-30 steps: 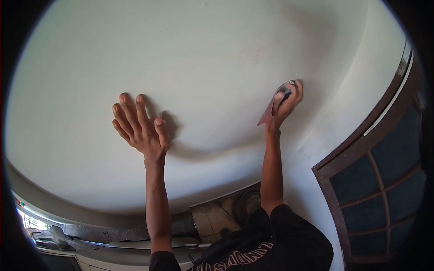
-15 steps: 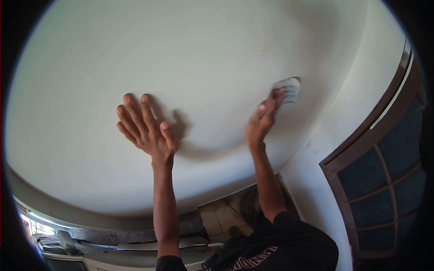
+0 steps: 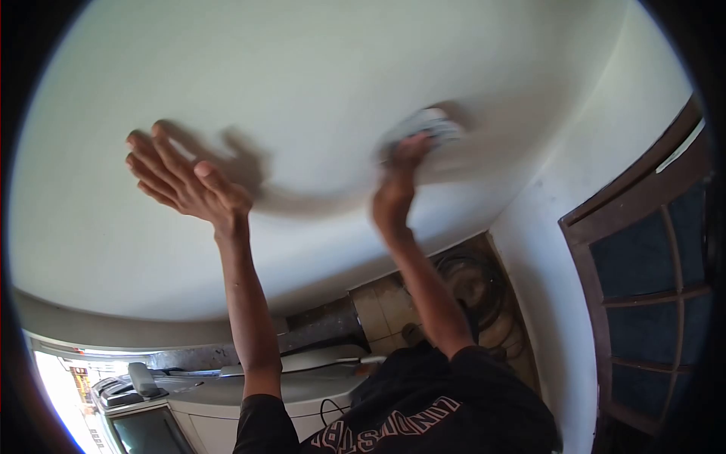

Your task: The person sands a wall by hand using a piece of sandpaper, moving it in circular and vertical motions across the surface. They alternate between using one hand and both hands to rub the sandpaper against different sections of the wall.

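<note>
A broad pale wall (image 3: pixel 302 83) fills most of the view. My left hand (image 3: pixel 185 170) is at the wall on the left, fingers stretched out and the thumb apart, with nothing in it; its shadow falls just to the right. Further right, my right hand (image 3: pixel 401 178) is pressed toward the same wall and smeared by motion. Under its fingers is a sheet of sandpaper (image 3: pixel 446 129) with a whitish back, lying against the wall. Blur hides the print on it and the exact finger positions.
To the right the wall meets another white wall (image 3: pixel 522 257), with a brown-framed door (image 3: pixel 586 234) of dark panes beyond. Below are floor tiles (image 3: pixel 372 310) and a dark coiled hose-like thing (image 3: pixel 499 295). A silver car (image 3: pixel 204 397) stands at the lower left.
My right hand has swept the sandpaper to the left across the wall. My left hand appears further left and higher, and the whole view has shifted, showing more floor and car.
</note>
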{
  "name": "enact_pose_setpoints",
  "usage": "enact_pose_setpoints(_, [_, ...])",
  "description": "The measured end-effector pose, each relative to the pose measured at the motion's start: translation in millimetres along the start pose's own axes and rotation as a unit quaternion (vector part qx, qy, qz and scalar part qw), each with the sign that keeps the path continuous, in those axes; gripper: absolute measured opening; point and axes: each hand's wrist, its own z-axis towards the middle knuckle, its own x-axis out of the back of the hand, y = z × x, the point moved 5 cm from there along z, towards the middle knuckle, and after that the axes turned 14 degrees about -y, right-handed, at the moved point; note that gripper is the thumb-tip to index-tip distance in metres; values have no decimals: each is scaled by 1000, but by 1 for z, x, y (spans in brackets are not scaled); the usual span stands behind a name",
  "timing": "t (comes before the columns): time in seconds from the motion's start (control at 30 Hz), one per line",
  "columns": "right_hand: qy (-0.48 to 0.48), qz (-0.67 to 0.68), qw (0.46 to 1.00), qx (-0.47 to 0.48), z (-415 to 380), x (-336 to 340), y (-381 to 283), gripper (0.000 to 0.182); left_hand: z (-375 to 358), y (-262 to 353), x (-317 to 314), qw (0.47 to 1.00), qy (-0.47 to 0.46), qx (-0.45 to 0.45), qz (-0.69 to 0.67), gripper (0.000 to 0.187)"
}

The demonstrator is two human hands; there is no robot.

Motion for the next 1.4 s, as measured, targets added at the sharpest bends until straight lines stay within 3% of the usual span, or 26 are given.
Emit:
enact_pose_setpoints(0.03, [-18, -46, 998, -32, -3, -9, -21, 78, -1, -2, 0, 1000, -7, -3, 0, 70])
enact_pose_setpoints(0.1, [-90, -103, 989, 48, -11, 8, 10, 78, -4, -5, 2, 999, -13, -29, 8, 72])
enact_pose_setpoints(0.13, [-76, -107, 989, 63, -13, 29, 36, 72, -7, -8, 2, 999, -19, -36, 15, 72])
enact_pose_setpoints(0.2, [-5, -174, 982, -74, -5, 88, 100, 59, -8, -6, -2, 998, -3, -29, 47, 72])
enact_pose_setpoints(0.3, [-20, -82, 982, -171, -24, 83, 108, 50, -10, -4, -3, 998, 2, 7, 70, 70])
enact_pose_setpoints(0.33, [-15, 7, 982, -187, -43, 50, 85, 61, -7, -4, -5, 997, 13, 0, 71, 70])
enact_pose_setpoints(0.37, [-19, 63, 988, -138, -68, 9, 62, 59, -6, -4, -6, 997, 18, -8, 72, 71])
enact_pose_setpoints(0.43, [-77, 43, 987, -138, -93, -36, 5, 81, -9, -7, -3, 997, 14, -38, 71, 72])
enact_pose_setpoints(0.5, [-86, 4, 989, -119, -96, -29, 18, 73, -5, -7, -3, 994, 19, -86, 60, 73])
enact_pose_setpoints(0.57, [-98, -52, 991, -81, -106, -7, 59, 68, -9, -2, -3, 997, 2, -55, 59, 76])
enact_pose_setpoints(0.63, [-14, 31, 969, -244, -106, 36, 124, 55, -11, -2, -3, 998, -2, -33, 62, 77])
enact_pose_setpoints(0.7, [-6, 89, 947, -307, -115, 25, 117, 55, -15, -1, -3, 997, -8, 4, 75, 82])
enact_pose_setpoints(0.77, [-26, 105, 950, -292, -123, -6, 73, 59, -14, 0, -5, 997, 2, 21, 71, 84])
enact_pose_setpoints(0.8, [-81, 85, 967, -226, -142, -35, 43, 69, -13, 0, -4, 997, 2, 25, 67, 84])
enact_pose_setpoints(0.87, [-125, 84, 968, -202, -158, -59, 11, 89, -13, -1, -3, 998, -11, 29, 58, 85])
enact_pose_setpoints(0.97, [-176, 40, 966, -183, -171, -39, 43, 75, -13, -5, -4, 998, -14, 4, 62, 87])
enact_pose_setpoints(1.0, [-18, 136, 969, -207, -157, -16, 58, 59, -14, 0, -4, 998, -20, 8, 65, 90])
enact_pose_setpoints(1.03, [1, 101, 928, -359, -146, 10, 85, 53, -16, 3, -4, 998, -18, 7, 63, 91])
enact_pose_setpoints(1.13, [-24, 80, 937, -340, -116, 46, 125, 49, -17, 8, -4, 998, -19, 5, 58, 94])
enact_pose_setpoints(1.17, [4, 7, 972, -235, -109, 28, 101, 45, -17, 9, -4, 998, -17, 0, 56, 94])
enact_pose_setpoints(1.23, [6, 9, 969, -246, -123, 1, 62, 48, -15, 12, -3, 999, -10, -12, 46, 94])
enact_pose_setpoints(1.3, [-65, -24, 966, -248, -135, -10, 44, 45, -13, 6, -3, 999, -6, -20, 50, 90])
enact_pose_setpoints(1.37, [-68, -49, 977, -198, -130, 10, 47, 54, -15, 5, -3, 998, -12, -43, 49, 88])
enact_pose_setpoints(1.4, [-41, -67, 983, -164, -118, 20, 56, 38, -16, 6, -3, 998, -12, -41, 48, 88])
